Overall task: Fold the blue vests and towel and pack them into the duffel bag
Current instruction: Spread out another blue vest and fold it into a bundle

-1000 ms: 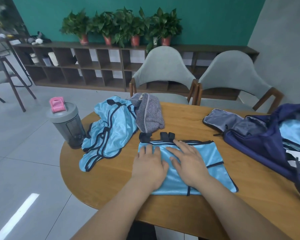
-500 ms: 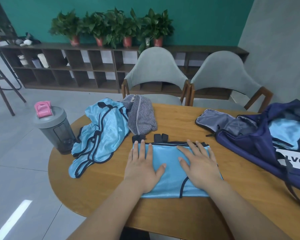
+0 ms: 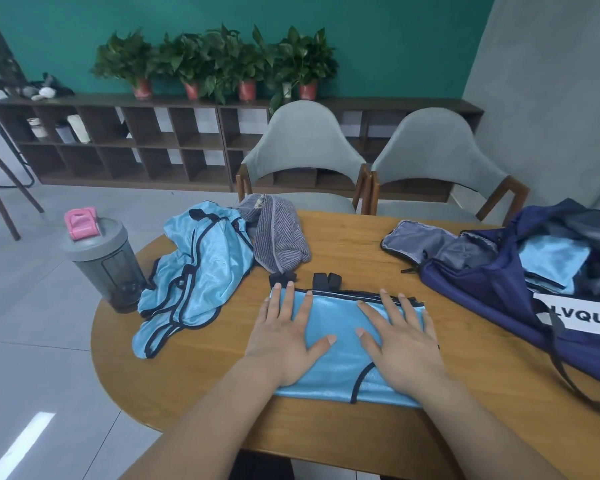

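Teal wall, potted plants point(image 3: 222, 64) on a low shelf, two grey chairs point(image 3: 302, 143) pulled up; round wooden surface point(image 3: 343, 244) in front. Folded blue vest point(image 3: 340, 327) lies near the front edge, its black-trimmed side and strap ends facing away. Left hand point(image 3: 284, 337) and right hand point(image 3: 402, 341) both rest flat on it, palms down, fingers point(image 3: 286, 299) straight and spread, gripping nothing. Judged a smoothing press: the slick fabric probably springs open unless the crease is set. Loose vests point(image 3: 201, 271) sit in a rumpled heap to the left, not yet folded, touching the striped towel point(image 3: 278, 233) bunched just behind them. Navy duffel bag point(image 3: 499, 292) lies to the right, unzipped, flap thrown back toward the centre so the mouth faces the work; pale blue cloth point(image 3: 551, 261) shows inside, likely a vest already packed. Grey shaker bottle point(image 3: 104, 261) with a pink cap stands at the left rim, clear of the folding. Next call, as I read it: lift the flat bundle without losing the fold and carry it right into the bag. Task well short of done.
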Demonstrator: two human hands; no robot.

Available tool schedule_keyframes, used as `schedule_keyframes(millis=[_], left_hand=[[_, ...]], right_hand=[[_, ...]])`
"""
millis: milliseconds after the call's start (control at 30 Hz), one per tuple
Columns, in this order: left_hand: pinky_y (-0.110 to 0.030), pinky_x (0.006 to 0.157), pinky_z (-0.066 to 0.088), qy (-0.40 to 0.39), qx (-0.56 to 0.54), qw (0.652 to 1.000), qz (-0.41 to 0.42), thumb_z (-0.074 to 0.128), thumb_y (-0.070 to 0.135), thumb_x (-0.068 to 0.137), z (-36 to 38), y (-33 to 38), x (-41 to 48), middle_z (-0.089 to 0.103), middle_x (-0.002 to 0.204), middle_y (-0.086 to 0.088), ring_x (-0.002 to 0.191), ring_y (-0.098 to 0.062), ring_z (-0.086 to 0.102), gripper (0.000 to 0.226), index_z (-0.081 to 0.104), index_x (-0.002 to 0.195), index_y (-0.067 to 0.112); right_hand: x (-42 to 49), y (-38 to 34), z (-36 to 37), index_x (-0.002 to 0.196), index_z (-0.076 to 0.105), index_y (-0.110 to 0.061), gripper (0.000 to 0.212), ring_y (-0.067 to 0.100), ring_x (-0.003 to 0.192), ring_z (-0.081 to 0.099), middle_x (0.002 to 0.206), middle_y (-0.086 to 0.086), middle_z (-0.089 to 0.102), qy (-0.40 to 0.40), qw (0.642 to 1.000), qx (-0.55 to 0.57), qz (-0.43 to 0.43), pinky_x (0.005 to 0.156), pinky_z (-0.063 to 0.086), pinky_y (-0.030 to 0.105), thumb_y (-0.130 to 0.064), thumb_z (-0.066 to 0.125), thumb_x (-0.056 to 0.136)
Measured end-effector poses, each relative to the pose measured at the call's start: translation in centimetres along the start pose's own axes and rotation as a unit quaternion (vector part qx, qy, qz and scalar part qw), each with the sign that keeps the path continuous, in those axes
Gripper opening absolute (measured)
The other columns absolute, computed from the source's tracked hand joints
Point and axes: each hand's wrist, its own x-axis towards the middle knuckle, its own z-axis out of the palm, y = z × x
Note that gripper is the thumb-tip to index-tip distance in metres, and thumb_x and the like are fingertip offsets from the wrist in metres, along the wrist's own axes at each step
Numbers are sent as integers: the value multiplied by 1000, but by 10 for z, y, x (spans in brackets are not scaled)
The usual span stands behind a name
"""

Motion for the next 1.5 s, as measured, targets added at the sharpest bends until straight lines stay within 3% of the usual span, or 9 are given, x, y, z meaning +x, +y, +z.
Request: schedule_keyframes(millis=[200, 300, 400, 567, 800, 900, 1033, 1167, 1500], left_hand=[[-51, 130, -3, 99, 33, 993, 50, 6, 82, 98, -6, 4, -5, -3, 175, -6, 159, -27, -24, 88, 15, 168, 30], [-48, 131, 3, 136, 33, 987, 82, 8, 68, 106, -10, 16, -10, 18, 174, -6, 162, -25, -3, 77, 35, 163, 25], [-45, 131, -4, 46, -33, 997, 50, 4, 80, 97, -1, 26, -23, -3, 176, -2, 161, -20, -13, 85, 15, 167, 34], [-51, 128, -12, -18, 10, 998, 53, 3, 99, 81, 4, 24, -30, -31, 169, -1, 153, -26, -36, 106, -13, 165, 37], [-50, 129, -13, -45, 33, 994, 95, 6, 102, 78, -3, 9, -20, -35, 168, 0, 152, -25, -39, 108, -20, 162, 40], [-46, 129, -13, -38, 37, 990, 128, 7, 100, 82, -9, -4, -14, -32, 169, 1, 152, -22, -39, 103, -18, 163, 42], [-44, 130, -10, 23, 39, 989, 141, 9, 93, 89, -19, -11, -11, -20, 174, 2, 155, -17, -32, 97, -5, 167, 37], [-40, 130, -9, 20, -60, 984, 165, 20, 85, 96, -21, 39, -24, -21, 172, 11, 156, -12, -29, 89, -1, 167, 36], [-45, 130, -10, -39, -3, 972, 230, 23, 92, 90, -5, 76, -36, -33, 169, 9, 150, -11, -41, 97, -14, 164, 42]], right_hand=[[-6, 2, 0, 161, 1, -54, 64, 26, 160, -15, 174, -8, -11, 1, 1000, 7, 24, 128, 0, 57, -72, 11, 100], [-13, 6, -1, 161, 19, -51, 62, 29, 161, -4, 175, -5, 5, 39, 999, -19, 30, 127, 4, 59, -69, 13, 102], [-27, 11, -2, 153, 48, -39, 61, 27, 160, 16, 170, -3, 29, 106, 993, -47, -23, 127, 14, 57, -61, 18, 105], [-39, 21, 5, 164, 10, -47, 71, 12, 159, -17, 173, -13, -11, 29, 998, 10, -53, 130, -3, 44, -76, 4, 100], [-29, 61, -11, 160, -2, -56, 65, 9, 158, -20, 170, -19, -20, -28, 999, 20, -22, 130, -5, 43, -77, 6, 99], [-24, 77, -13, 161, 11, -56, 56, 7, 159, -12, 172, -21, -5, -29, 996, 86, -21, 129, -4, 39, -67, 12, 105], [-19, 96, -5, 157, 36, -45, 49, 5, 158, 11, 167, -20, 28, 76, 984, 163, -13, 130, 11, 42, -52, 26, 110], [-9, 96, 0, 157, 41, -38, 55, 12, 157, 20, 166, -15, 32, 84, 987, 134, 28, 128, 20, 43, -59, 30, 107], [-4, 101, 4, 133, 62, -37, 40, 13, 141, 41, 152, -15, 49, 137, 966, 212, 58, 119, 35, 39, -58, 56, 99]])
